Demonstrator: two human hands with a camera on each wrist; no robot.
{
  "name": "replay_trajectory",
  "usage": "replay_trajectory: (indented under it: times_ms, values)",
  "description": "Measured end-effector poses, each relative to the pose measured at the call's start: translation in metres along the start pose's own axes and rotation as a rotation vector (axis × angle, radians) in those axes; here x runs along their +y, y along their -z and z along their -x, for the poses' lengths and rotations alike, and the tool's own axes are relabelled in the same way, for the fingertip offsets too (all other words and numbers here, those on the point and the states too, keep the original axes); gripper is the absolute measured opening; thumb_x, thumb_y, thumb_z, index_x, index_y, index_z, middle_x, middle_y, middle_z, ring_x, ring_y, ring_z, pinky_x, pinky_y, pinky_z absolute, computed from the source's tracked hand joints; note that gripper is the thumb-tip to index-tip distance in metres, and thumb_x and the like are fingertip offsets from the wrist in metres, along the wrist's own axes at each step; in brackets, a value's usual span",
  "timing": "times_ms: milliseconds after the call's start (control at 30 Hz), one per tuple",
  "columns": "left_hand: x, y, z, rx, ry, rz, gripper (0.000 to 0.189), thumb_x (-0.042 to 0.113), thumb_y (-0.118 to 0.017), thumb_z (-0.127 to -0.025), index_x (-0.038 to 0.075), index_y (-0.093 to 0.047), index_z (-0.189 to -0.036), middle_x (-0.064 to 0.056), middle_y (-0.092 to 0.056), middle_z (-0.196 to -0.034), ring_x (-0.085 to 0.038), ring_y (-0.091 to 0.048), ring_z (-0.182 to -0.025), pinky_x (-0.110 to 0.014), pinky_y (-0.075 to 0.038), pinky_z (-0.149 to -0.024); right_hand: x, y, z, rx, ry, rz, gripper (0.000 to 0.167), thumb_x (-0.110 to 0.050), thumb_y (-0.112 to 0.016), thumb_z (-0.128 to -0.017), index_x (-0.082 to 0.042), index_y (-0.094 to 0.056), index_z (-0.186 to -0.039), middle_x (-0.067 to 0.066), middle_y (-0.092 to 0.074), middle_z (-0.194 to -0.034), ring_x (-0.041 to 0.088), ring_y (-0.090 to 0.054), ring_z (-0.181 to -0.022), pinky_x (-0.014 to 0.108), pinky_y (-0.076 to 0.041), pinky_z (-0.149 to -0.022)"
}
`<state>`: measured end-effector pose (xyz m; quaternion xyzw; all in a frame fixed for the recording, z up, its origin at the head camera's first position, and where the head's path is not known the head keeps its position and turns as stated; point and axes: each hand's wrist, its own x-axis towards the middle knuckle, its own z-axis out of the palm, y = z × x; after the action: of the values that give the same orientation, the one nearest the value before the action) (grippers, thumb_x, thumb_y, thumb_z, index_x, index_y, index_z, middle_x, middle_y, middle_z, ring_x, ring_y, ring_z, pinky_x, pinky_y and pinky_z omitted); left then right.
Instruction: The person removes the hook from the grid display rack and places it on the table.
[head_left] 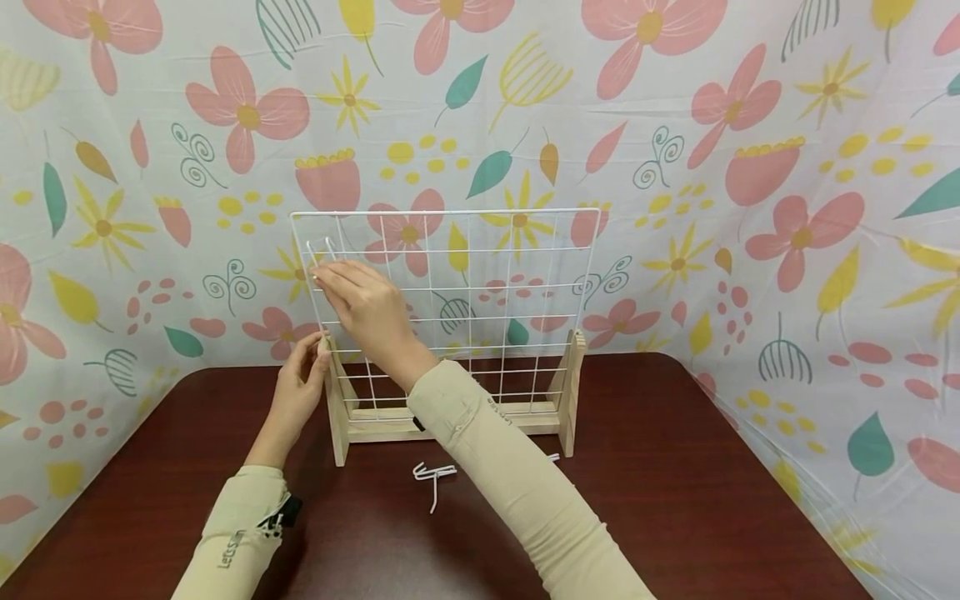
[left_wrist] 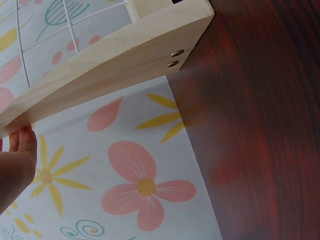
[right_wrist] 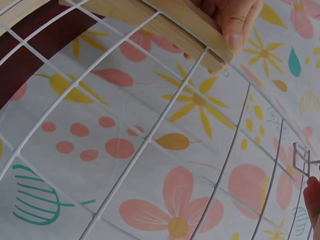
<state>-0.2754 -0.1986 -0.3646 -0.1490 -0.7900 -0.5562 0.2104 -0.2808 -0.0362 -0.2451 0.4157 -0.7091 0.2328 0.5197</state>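
A white wire grid panel point(head_left: 450, 212) stands upright in a pale wooden stand point(head_left: 572, 400). At its upper left, my right hand point(head_left: 363, 302) pinches a white wire hook point(head_left: 321, 247), whose bent ends show above the fingers. In the right wrist view the hook point(right_wrist: 301, 159) lies against the grid wires, with fingertips beside it. Lower down, my left hand point(head_left: 297, 385) grips the top of the stand's left upright point(head_left: 337, 408), thumb on the near side. From the left wrist view, the left fingers point(left_wrist: 28, 140) touch the wood's outer face.
On the dark red-brown table point(head_left: 675, 500) in front of the stand lies another white hook point(head_left: 433, 475). The right sleeve point(head_left: 517, 475) partly covers a further white piece point(head_left: 553, 457). A flower-patterned cloth point(head_left: 675, 108) hangs behind and around the table.
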Motion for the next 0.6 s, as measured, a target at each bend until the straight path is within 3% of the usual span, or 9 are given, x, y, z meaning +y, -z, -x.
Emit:
replay_trajectory:
  times_ms: [167,400,600]
  values:
    - [-0.005,0.000,-0.001,-0.007,-0.005,-0.006,0.045,0.025,-0.045,-0.103,0.003,-0.040,-0.142,-0.019,-0.052,-0.118,-0.005,-0.048,-0.095,-0.011,-0.040,-0.078,0.001,0.005,0.000,0.014,0.014,0.009,0.020,-0.011,-0.064,-0.093,-0.004,-0.072,-0.109,0.006,-0.071,-0.107,0.019,-0.064,-0.105,0.017,-0.036,-0.102]
    - [0.005,0.001,0.001,0.000,-0.013,0.012,0.044,0.021,-0.045,-0.103,-0.001,-0.040,-0.142,-0.019,-0.052,-0.121,-0.002,-0.047,-0.097,-0.009,-0.038,-0.080,0.001,0.010,0.001,0.017,0.037,0.014,0.019,-0.010,-0.068,-0.090,-0.003,-0.073,-0.107,0.007,-0.071,-0.108,0.020,-0.065,-0.105,0.018,-0.033,-0.105]
    - [-0.003,-0.001,0.001,0.008,-0.036,0.008,0.043,0.021,-0.045,-0.103,0.001,-0.041,-0.141,-0.018,-0.052,-0.116,-0.003,-0.048,-0.095,-0.010,-0.039,-0.078,0.003,0.016,0.005,0.016,0.041,0.002,0.018,-0.009,-0.065,-0.092,-0.002,-0.073,-0.107,0.009,-0.070,-0.109,0.020,-0.064,-0.106,0.019,-0.034,-0.105]
